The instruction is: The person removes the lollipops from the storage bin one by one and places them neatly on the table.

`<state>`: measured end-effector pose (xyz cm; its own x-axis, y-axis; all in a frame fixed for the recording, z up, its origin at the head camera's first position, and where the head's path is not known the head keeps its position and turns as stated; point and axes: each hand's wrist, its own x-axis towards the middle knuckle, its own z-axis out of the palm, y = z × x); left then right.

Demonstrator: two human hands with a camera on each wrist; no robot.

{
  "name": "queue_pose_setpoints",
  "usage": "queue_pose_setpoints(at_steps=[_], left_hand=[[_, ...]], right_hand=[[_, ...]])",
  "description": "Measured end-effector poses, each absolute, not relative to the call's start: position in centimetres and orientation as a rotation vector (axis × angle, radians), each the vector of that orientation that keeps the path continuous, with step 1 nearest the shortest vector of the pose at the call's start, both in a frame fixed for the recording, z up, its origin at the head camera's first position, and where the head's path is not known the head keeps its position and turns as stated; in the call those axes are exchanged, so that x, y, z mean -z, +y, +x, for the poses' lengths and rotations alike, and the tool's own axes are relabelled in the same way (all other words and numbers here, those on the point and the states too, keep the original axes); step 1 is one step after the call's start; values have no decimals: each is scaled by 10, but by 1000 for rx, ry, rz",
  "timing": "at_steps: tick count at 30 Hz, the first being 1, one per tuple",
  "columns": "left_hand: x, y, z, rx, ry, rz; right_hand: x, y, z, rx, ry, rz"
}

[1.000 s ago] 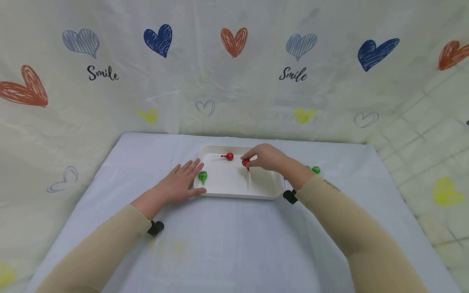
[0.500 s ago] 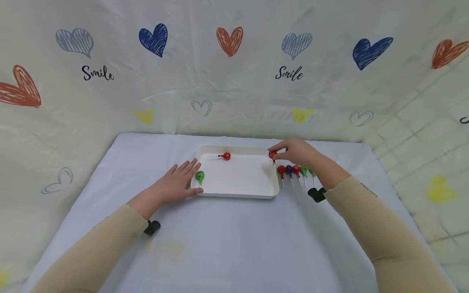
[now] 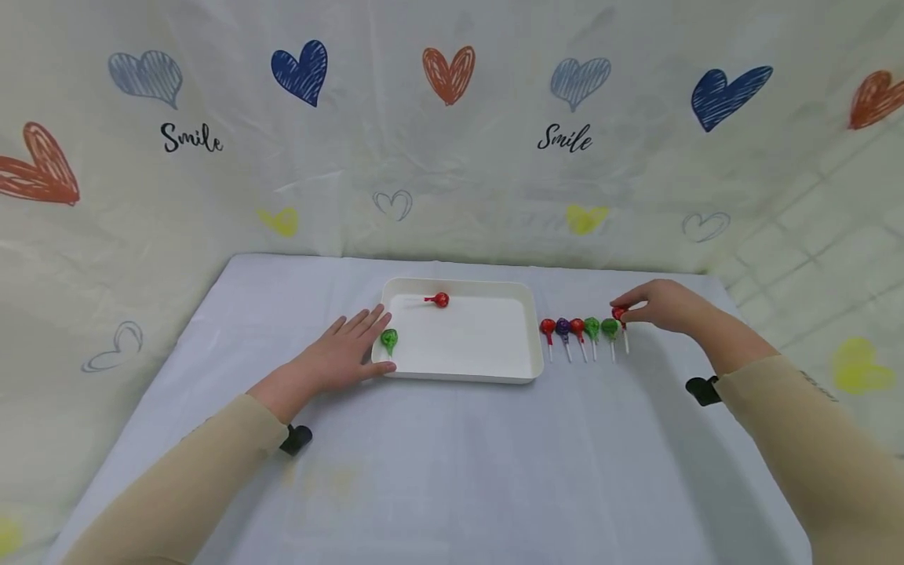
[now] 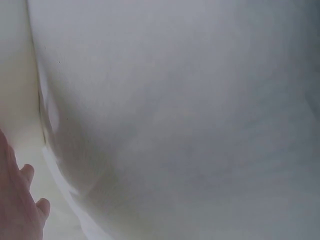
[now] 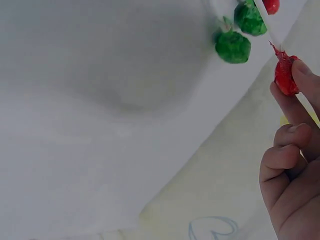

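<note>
My right hand (image 3: 662,304) pinches a red-wrapped lollipop (image 5: 286,75) by its head between thumb and forefinger, its white stick pointing toward me in the head view. It is at the right end of a row of lollipops on the cloth: red (image 3: 547,326), purple (image 3: 563,326), red (image 3: 577,326), then green (image 3: 592,327) and green (image 3: 610,328). My left hand (image 3: 337,359) rests with spread fingers at the left edge of the white tray (image 3: 466,375). Inside the tray lie a green lollipop (image 3: 389,339), near my left fingers, and a red lollipop (image 3: 441,300), toward the back.
A white cloth (image 3: 452,471) covers the table, which ends at a backdrop (image 3: 480,188) printed with hearts and "Smile". The row of lollipops lies just right of the tray, with sticks toward me.
My right hand has carried the red lollipop from inside the tray, over its right edge and past the row, to the row's right end. The left hand has stayed at the tray.
</note>
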<state>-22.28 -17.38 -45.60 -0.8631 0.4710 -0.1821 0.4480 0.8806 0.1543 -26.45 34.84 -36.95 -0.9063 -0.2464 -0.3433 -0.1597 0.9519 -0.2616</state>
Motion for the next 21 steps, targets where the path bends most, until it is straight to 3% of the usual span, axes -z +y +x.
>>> queue_pose_setpoints(at_steps=[21], left_hand=[[450,-171,-223,-136,2809,663]], right_hand=[[411,372,-277,413,2662,-189]])
